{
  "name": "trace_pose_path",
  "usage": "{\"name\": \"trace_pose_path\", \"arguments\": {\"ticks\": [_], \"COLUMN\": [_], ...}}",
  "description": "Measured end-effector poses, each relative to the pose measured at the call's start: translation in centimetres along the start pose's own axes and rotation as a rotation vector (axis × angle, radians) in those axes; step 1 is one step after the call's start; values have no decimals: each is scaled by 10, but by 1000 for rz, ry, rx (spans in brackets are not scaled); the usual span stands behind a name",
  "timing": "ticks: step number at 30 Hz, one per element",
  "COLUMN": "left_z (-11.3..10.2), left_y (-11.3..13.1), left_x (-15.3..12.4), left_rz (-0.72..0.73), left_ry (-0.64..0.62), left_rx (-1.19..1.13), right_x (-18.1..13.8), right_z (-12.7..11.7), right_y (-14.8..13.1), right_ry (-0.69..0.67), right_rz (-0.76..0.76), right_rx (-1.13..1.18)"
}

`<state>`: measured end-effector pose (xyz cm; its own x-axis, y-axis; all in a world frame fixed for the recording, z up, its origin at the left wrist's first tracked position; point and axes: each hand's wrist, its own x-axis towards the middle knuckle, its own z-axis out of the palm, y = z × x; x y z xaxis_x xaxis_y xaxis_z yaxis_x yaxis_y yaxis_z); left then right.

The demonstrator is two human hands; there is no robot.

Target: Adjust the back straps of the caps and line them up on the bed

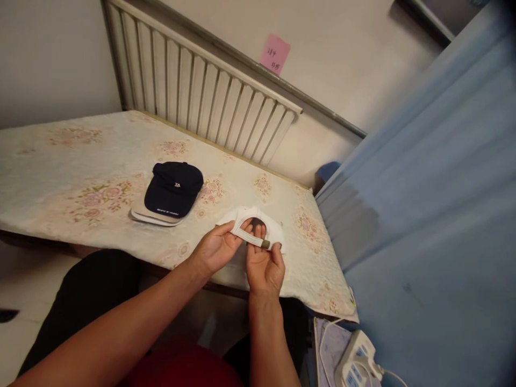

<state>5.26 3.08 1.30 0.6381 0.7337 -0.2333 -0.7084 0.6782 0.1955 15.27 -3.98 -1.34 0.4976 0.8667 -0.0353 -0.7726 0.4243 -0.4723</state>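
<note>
A white cap (271, 224) lies near the front edge of the table, its back opening turned toward me. My left hand (217, 247) pinches the cap's white rear strap on the left side. My right hand (264, 266) grips the strap at its brass buckle (266, 244), fingers curled over it. Farther left on the table a dark navy cap (174, 188) sits on top of two stacked light-coloured caps (151, 215).
The table (60, 177) has a floral cloth and stands against a white radiator (201, 86). A pink note (274, 54) is stuck on the wall. A blue curtain (435, 204) hangs at the right. A white power strip (357, 363) lies low right.
</note>
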Motion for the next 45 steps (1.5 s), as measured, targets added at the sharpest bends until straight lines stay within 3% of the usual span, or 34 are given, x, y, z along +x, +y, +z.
{"name": "trace_pose_path", "arguments": {"ticks": [15, 26, 32, 37, 41, 45], "left_z": [-8, -4, -3, 0, 0, -3], "left_y": [6, 16, 7, -7, -18, -22], "left_x": [7, 13, 9, 2, -3, -4], "left_rz": [87, 86, 58, 19, -14, -10], "left_ry": [-33, -50, -37, -58, -99, -127], "left_rx": [-117, -71, -70, -46, -12, 10], "right_x": [-3, 2, -5, -16, -17, -14], "right_z": [6, -5, -3, 12, 20, 17], "right_y": [-10, -13, 1, 23, 33, 33], "right_ry": [47, 53, -96, -199, -69, 57], "right_rz": [51, -10, -83, -159, -275, -295], "right_rx": [-19, -25, -95, -299, -427, -471]}}
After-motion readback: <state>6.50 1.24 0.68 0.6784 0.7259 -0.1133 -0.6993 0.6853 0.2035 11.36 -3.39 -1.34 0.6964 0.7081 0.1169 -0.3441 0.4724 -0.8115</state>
